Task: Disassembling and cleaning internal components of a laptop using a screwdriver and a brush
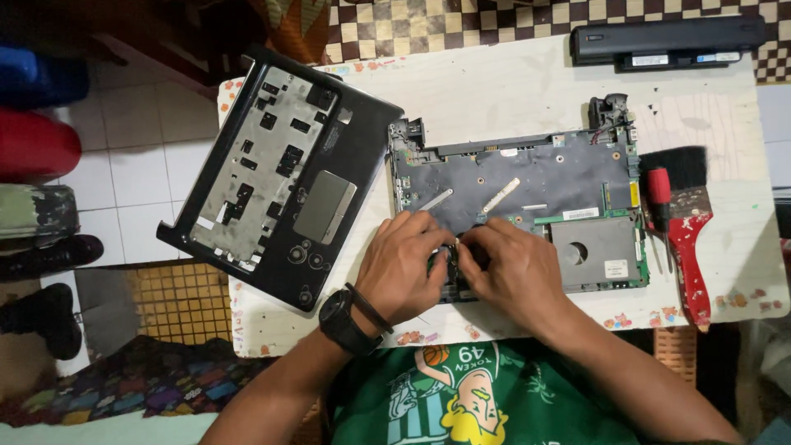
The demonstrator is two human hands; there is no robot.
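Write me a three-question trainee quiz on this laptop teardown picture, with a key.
1. True or false: the black laptop cover lies to the right of the open laptop base.
2. Which lies right of the base? A) a paintbrush with a red handle B) a hammer C) a cup
3. Fill in: the wristwatch is on the ___ wrist.

Key
1. False: it lies to the left, overhanging the table edge.
2. A: the paintbrush, beside a red-handled screwdriver.
3. Left. The left hand and right hand both press at the base's near edge.
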